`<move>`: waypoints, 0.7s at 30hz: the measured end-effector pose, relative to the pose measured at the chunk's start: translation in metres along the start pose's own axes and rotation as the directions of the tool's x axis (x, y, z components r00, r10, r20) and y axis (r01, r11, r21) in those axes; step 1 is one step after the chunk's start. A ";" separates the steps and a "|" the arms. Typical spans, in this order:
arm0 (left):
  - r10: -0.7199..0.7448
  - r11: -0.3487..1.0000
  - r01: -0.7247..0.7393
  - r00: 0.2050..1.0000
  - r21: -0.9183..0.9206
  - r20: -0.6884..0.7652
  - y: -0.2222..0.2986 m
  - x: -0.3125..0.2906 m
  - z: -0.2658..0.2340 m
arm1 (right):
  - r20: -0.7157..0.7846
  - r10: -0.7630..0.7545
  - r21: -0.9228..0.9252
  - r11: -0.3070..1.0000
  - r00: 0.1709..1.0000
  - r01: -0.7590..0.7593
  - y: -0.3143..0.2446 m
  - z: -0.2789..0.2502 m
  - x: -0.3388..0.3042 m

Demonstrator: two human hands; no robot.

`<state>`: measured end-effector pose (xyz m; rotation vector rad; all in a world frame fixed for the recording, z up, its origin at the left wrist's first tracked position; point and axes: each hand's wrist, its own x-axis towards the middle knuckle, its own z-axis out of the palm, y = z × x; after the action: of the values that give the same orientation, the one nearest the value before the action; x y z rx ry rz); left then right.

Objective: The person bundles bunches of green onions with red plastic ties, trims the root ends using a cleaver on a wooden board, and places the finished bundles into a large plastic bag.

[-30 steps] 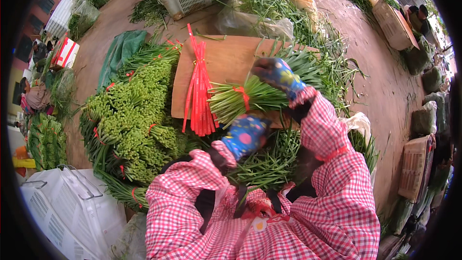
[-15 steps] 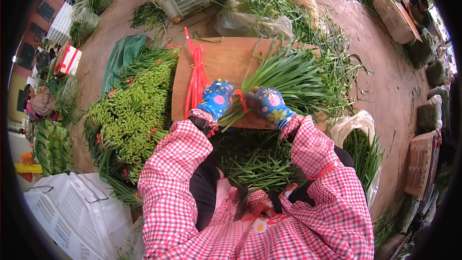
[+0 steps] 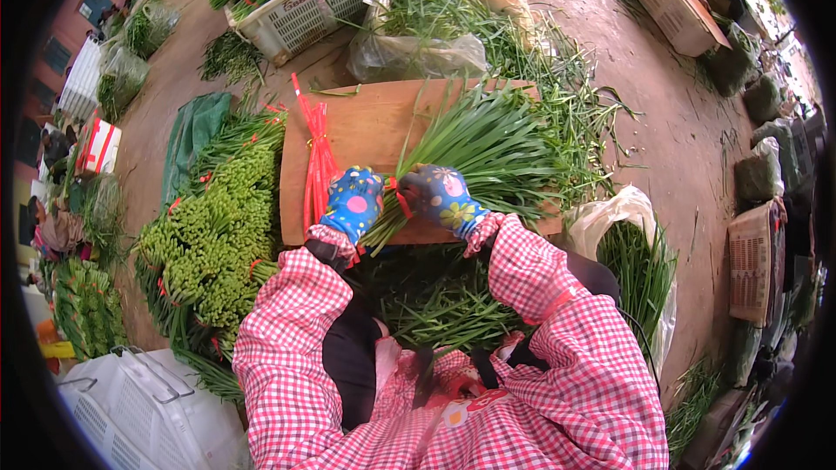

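Head view, watched from my station: a flat brown wooden board (image 3: 370, 117) sits across the upper middle, and on it lies the bundle of long green leafy stalks (image 3: 501, 152), leaves fanned toward 2 o'clock, cut ends toward 7. A thin red plastic band (image 3: 402, 200) circles the stalks near centre. Left hand (image 3: 353, 201), in a blue flowered glove, is curled by the cut ends; right hand (image 3: 442, 195), gloved alike, is curled just beside the band on the leaf side. Hands apart, band between; I cannot tell what either grips. At 10 o'clock, a sheaf of flat red plastic ties (image 3: 319, 157) rests on the board. At 9, heaped green budded stems (image 3: 218, 248); at 11, a white slatted plastic crate (image 3: 300, 19); at 4, a clear plastic bag (image 3: 610, 211) of long leaves.
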<state>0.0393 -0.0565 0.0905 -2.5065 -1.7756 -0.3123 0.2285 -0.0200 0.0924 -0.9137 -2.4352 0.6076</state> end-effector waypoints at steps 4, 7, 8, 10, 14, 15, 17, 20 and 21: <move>0.063 0.985 -0.062 0.998 0.158 -0.005 0.032 -0.009 -0.024 | -0.040 0.156 0.005 0.988 0.987 -0.156 -0.006 -0.006 0.010; -0.135 0.990 0.135 0.990 -0.031 -0.025 0.047 -0.018 -0.002 | 0.096 0.050 -0.033 0.998 0.994 -0.047 -0.003 -0.011 0.030; -0.217 0.970 0.213 0.976 -0.115 -0.028 0.054 -0.018 0.001 | 0.161 0.032 -0.052 0.998 0.986 -0.024 0.002 -0.012 0.037; -0.345 0.932 0.311 0.918 -0.185 -0.195 0.063 -0.023 0.022 | 0.357 0.031 -0.044 0.999 0.934 -0.016 0.005 -0.010 0.058; -0.548 0.820 0.478 0.814 -0.314 -0.191 0.088 -0.005 0.030 | 0.667 0.116 -0.099 0.993 0.736 -0.067 -0.003 -0.003 0.096; -0.569 0.798 0.506 0.812 -0.326 -0.131 0.087 -0.004 0.028 | 0.701 0.082 -0.046 0.996 0.709 -0.070 -0.008 -0.005 0.100; -0.493 0.831 0.393 0.848 -0.394 -0.194 0.096 -0.008 0.023 | 0.592 0.101 0.064 0.983 0.799 -0.172 -0.008 -0.004 0.086; -0.238 0.803 0.165 0.970 -0.573 -0.055 0.103 -0.025 -0.005 | 0.338 0.191 0.619 0.693 0.922 -0.370 -0.002 -0.016 0.063; -0.137 0.743 0.133 0.990 -0.655 0.046 0.099 -0.035 -0.024 | 0.231 0.265 0.746 0.569 0.936 -0.346 -0.013 -0.027 0.051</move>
<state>0.1180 -0.1265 0.1142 -2.7677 -2.1357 -1.1449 0.2033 0.0133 0.1349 -0.9071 -1.7311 1.7068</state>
